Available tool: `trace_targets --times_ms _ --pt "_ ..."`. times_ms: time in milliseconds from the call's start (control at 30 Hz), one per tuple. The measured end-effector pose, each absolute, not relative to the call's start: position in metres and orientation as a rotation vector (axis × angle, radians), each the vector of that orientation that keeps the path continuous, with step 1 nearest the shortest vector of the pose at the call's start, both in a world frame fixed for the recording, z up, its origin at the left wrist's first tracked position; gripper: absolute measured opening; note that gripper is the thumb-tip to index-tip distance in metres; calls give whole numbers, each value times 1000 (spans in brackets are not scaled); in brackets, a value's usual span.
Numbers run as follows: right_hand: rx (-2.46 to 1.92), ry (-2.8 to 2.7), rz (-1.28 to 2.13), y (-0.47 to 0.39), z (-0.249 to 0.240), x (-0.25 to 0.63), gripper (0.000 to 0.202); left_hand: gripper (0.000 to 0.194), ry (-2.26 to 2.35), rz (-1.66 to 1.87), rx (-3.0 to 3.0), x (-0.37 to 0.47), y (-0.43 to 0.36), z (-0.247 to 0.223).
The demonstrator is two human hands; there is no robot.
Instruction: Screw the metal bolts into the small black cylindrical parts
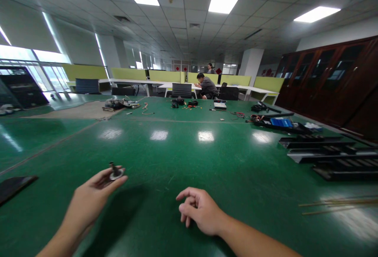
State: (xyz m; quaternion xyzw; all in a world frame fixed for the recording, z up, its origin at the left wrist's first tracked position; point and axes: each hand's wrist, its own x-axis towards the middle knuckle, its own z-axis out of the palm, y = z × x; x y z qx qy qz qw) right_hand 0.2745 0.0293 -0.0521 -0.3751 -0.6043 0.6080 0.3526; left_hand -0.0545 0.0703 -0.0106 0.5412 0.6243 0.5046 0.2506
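My left hand (96,194), at the lower left above the green table (153,154), grips a small metal part (115,173) between thumb and fingers. The part has a round, shiny, disc-like base with a short dark stem pointing up. To the right of it, my right hand (202,211) is over the table near the bottom centre, with its fingers loosely bent and apart and nothing in them. A gap of bare table surface separates the two hands.
Dark metal channels (333,155) and thin rods (339,203) lie at the right. A black tray with a blue item (281,122) stands beyond. Tools (178,101) and cables sit along the far side. A dark flat piece (14,188) is at the left. Two people are in the background.
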Motion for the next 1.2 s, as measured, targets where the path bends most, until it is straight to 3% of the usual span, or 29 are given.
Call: trace_targets --times_ms 100,233,500,633,867,1200 --pt "-1011 -1491 1435 32 -52 277 31 60 1421 1151 1542 8 93 -23" --pt "-1112 -1354 1148 38 -53 281 38 45 1274 1053 1897 73 102 -41" --pt "-1268 -1460 906 45 -64 283 73 46 1185 991 2144 69 81 -56" --pt "-1269 -1567 879 42 -60 281 63 25 1094 993 2218 71 76 -51" --pt "-1283 -1663 864 42 -50 281 31 29 1024 1025 2255 72 77 -58" --pt "-1276 -1634 872 43 -51 282 19 28 1040 1039 2248 73 75 -60"
